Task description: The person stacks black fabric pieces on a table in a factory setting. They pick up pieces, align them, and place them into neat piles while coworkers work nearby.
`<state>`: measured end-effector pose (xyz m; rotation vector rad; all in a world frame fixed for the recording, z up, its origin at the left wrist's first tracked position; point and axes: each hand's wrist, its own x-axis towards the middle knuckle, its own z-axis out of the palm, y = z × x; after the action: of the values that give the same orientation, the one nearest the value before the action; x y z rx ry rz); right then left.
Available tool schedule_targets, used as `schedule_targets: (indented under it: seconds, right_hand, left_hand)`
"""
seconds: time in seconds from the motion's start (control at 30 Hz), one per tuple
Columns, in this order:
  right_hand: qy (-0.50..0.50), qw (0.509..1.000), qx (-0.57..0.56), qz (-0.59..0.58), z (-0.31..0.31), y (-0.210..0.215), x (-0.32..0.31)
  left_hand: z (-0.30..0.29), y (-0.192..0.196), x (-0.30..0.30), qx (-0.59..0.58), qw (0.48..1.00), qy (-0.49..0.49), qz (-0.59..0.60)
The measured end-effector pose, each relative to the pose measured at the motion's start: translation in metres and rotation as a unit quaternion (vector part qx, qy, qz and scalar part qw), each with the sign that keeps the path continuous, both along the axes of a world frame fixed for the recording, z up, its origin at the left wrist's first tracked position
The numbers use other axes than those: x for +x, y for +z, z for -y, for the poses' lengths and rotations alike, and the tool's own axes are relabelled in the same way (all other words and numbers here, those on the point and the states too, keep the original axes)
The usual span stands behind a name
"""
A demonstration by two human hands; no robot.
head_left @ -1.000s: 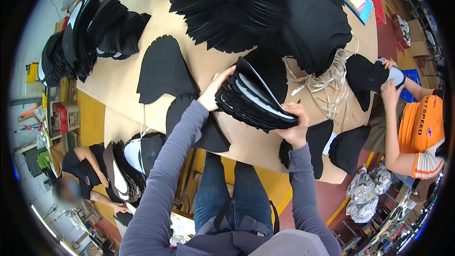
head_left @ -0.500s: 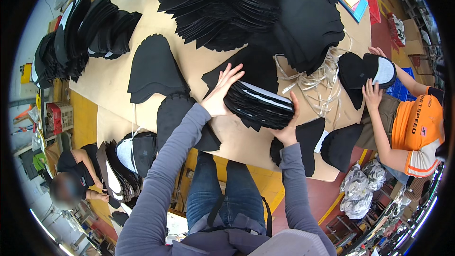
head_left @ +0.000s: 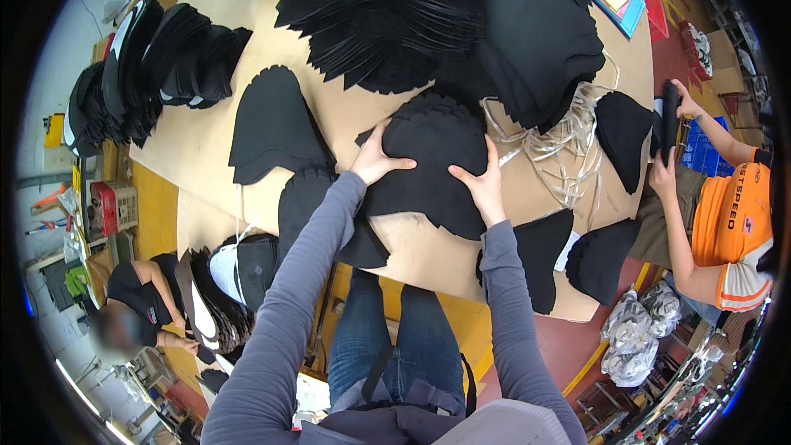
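Note:
A stack of black cut fabric pieces [head_left: 437, 136] with scalloped upper edges lies in front of me on the tan tabletop [head_left: 412, 243]. My left hand [head_left: 381, 158] grips its left side, thumb on top. On the opposite side my right hand [head_left: 484, 185] clasps it the same way, thumb pointing inward. The fingers under the edges are partly hidden. Another black piece shows beneath the stack at its lower edge. To the left lie a rounded black stack [head_left: 276, 128] and a further black stack [head_left: 305, 202] close to my left forearm.
Large black piles [head_left: 379, 16] fill the far table, beside a tangle of pale straps [head_left: 568, 152]. More stacks [head_left: 181, 53] stand far left. At right, a co-worker in orange [head_left: 729, 214] holds a dark stack [head_left: 666, 119]; another person [head_left: 140, 297] works at lower left.
The stack between my hands has turned from edge-on, white layer showing, to flat with its broad black face up. The co-worker at right has lifted and tilted their stack.

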<state>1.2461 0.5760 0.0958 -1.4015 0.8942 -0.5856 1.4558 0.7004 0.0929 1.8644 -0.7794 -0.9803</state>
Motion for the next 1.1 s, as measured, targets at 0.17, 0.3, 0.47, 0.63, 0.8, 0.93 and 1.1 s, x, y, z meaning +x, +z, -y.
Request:
schedule_targets:
  seconds: [0.17, 0.3, 0.47, 0.63, 0.8, 0.93, 1.1]
  right_hand:
    - [-0.004, 0.994, 0.098, -0.051, 0.003, -0.005, 0.001]
    - [0.003, 0.988, -0.039, -0.152, 0.001, -0.007, -0.001]
    - [0.01, 0.99, -0.137, -0.003, -0.008, -0.011, -0.029]
    - [0.004, 0.993, -0.112, -0.04, -0.059, 0.014, -0.073]
    - [-0.03, 0.952, -0.277, 0.13, -0.078, 0.065, -0.068]
    - [0.06, 0.912, -0.405, -0.042, -0.054, 0.066, -0.061]
    - [0.109, 0.945, -0.281, 0.131, -0.034, 0.043, -0.035]
  left_hand:
    - [0.007, 0.0, 0.013, 0.079, 0.992, -0.022, -0.094]
    - [0.007, -0.003, 0.012, 0.092, 0.992, -0.005, 0.086]
    - [-0.01, 0.038, -0.023, -0.081, 0.991, 0.028, -0.103]
    - [-0.058, 0.068, -0.062, -0.197, 0.975, 0.0, -0.101]
    - [-0.07, 0.099, -0.036, -0.319, 0.935, -0.139, 0.067]
    - [-0.056, 0.078, -0.017, -0.327, 0.922, -0.133, 0.162]
    - [-0.035, 0.05, -0.017, -0.266, 0.951, -0.131, 0.091]
